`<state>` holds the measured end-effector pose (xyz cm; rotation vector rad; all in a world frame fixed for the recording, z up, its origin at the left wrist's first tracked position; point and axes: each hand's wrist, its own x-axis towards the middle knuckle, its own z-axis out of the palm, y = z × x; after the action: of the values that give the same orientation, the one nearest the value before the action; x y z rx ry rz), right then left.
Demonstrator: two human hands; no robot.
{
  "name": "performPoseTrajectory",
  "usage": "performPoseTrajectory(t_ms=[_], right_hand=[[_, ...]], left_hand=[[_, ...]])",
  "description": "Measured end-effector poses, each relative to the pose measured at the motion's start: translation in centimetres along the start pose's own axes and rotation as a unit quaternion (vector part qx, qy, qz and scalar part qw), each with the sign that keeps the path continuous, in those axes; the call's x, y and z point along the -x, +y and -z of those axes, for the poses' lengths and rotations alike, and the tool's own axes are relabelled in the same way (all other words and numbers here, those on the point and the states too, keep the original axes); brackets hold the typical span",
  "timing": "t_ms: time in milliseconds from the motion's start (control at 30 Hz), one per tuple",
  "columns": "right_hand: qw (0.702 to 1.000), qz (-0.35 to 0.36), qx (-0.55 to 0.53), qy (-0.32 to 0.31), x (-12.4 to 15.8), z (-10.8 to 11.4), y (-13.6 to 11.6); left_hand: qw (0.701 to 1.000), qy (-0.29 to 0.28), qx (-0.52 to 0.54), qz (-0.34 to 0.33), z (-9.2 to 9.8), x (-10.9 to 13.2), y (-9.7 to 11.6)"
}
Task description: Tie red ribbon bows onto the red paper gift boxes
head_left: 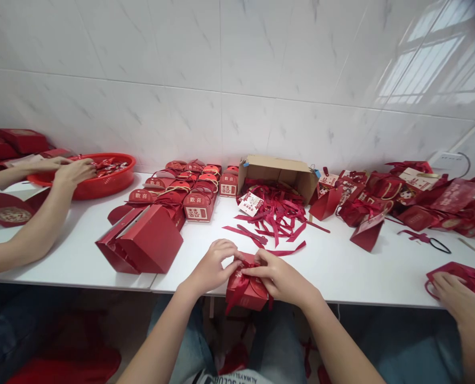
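Head view: left hand (215, 268) and right hand (279, 276) both pinch the ribbon (239, 290) atop the box (257, 300), fingertips close, seemingly to keep it snug. The box sits directly under the grip, at the near edge of the table (329, 266), likely for easy reach. Loose ribbons (279, 213) lie beyond; boxes (153, 240) crowd left; elbow room opens rightward, up to a co-worker's hand (457, 298).

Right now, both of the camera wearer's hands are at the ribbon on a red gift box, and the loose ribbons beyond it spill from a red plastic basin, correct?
Not quite: the head view shows the loose ribbons spilling from a cardboard box. The wearer's left hand and right hand are indeed at the ribbon on the red gift box.
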<state>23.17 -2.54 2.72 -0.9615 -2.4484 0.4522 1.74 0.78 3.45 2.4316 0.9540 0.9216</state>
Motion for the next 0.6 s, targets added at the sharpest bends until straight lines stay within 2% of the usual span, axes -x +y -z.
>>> performPoseTrajectory(t_ms=[167,300,500,600], right_hand=[[1.000,-0.002,-0.015,-0.011,0.3,-0.2,0.2],[0.999,-0.012,-0.045,0.001,0.6,-0.5,0.6],[0.997,-0.021,-0.076,0.018,0.6,-1.0,0.7],[0.995,-0.024,-0.090,0.023,0.6,-1.0,0.7]], left_hand=[[0.999,0.010,-0.009,0.034,0.2,-0.2,-0.5],[0.998,0.009,0.043,0.036,-0.2,0.1,-0.7],[0.988,-0.069,0.124,0.063,-0.8,0.3,-0.9],[0.976,-0.089,0.184,0.068,-0.8,0.1,-0.8]])
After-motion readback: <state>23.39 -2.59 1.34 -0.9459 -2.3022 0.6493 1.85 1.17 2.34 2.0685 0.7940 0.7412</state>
